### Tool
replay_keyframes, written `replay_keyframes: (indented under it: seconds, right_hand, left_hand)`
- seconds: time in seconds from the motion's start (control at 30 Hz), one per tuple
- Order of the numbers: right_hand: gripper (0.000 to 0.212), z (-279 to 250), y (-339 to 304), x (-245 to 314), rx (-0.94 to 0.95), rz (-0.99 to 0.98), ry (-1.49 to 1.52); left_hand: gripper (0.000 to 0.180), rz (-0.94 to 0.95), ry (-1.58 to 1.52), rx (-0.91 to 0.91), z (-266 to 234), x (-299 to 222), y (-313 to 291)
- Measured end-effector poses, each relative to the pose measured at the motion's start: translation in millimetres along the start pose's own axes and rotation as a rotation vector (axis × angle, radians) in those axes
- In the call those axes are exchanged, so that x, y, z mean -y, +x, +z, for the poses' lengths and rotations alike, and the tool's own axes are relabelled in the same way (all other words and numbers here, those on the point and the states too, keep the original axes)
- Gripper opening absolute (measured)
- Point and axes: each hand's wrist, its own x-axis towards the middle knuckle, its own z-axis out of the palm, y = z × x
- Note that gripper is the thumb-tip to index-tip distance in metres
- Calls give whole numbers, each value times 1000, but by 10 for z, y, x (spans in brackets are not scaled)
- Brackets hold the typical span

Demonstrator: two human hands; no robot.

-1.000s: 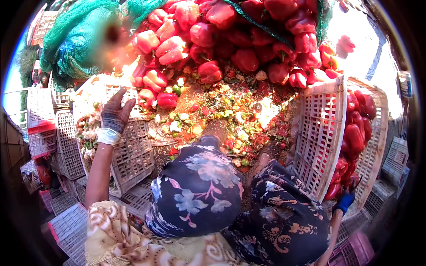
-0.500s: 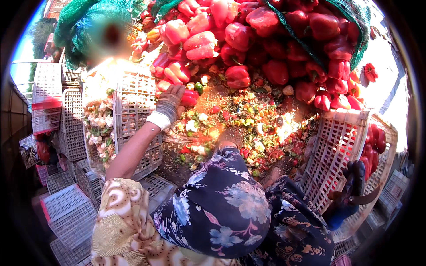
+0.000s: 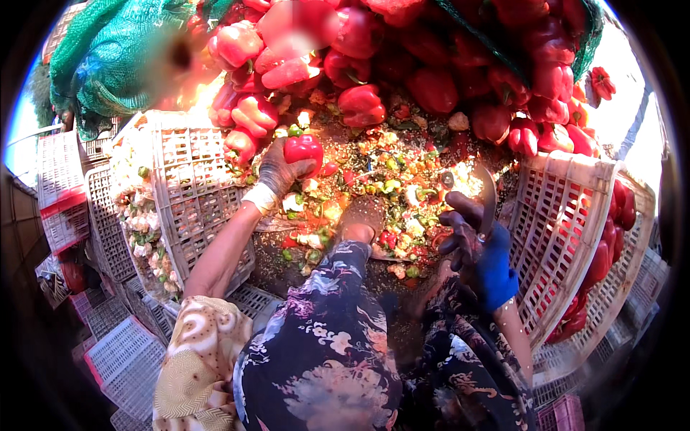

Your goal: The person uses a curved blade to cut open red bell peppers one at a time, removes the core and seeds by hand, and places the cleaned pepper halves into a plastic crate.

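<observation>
My left hand, in a thin dirty glove with a white cuff, is closed around a red bell pepper at the near edge of the pepper heap. In my right hand, wearing a dark-stained glove with a blue cuff, is a small curved knife, its blade pointing up. This hand is over the scraps, beside the right crate, with some fingers partly spread. Cut pepper cores, seeds and green stems cover the ground between both hands.
A pale plastic crate at the left has pepper cores beside it. Another crate at the right holds red peppers. Green netting bunches at the far left. Stacked crates stand behind my left arm. My foot rests among the scraps.
My left hand has closed on a red pepper and drawn it slightly nearer, off the heap. My right hand has swung leftward with the knife, from the right crate to above the scraps.
</observation>
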Motion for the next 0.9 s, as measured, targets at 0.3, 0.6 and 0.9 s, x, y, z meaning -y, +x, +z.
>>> replay_keyframes:
  seconds: [0.3,0.6,0.9]
  right_hand:
    - [16,419,488,-290,206,-3,-183]
    - [20,441,531,-293,174,70,-64]
    - [25,559,550,-452,283,240,-44]
  left_hand:
    - [75,353,-63,182,1077,-461,-327]
    - [73,487,151,53,1216,-672,-354]
    - [71,415,21,1,1297,-743,-369]
